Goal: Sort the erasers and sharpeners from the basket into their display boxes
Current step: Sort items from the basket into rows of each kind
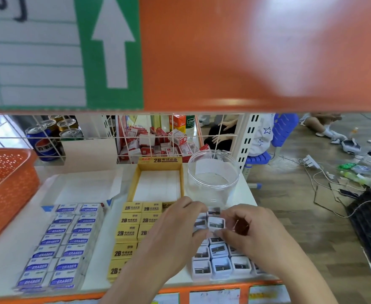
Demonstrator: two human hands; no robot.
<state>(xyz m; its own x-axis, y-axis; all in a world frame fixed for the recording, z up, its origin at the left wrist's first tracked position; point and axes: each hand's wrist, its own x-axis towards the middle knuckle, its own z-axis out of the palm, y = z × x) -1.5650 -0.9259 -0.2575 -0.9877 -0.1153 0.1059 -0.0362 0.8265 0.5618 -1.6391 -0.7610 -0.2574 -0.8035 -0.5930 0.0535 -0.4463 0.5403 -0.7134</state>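
Both hands over right end of white shelf [105, 255], above grid of white sharpeners [220, 258]. Left hand [171, 235] palm down, fingers curled narrow, tips touching one raised sharpener [216, 223]. Right hand [259, 229] pinching same sharpener from other side, thumb and forefinger closed on its edge. Sharpener held just above the grid, steel blade facing up. Yellow erasers [129, 232] in two columns left of hands, partly covered by left wrist. Yellow display box [160, 178] behind them. Blue-and-white erasers [64, 242] in two columns further left. Clear round jar [213, 174] behind hands. Orange basket [7, 183] at far left edge, contents not visible.
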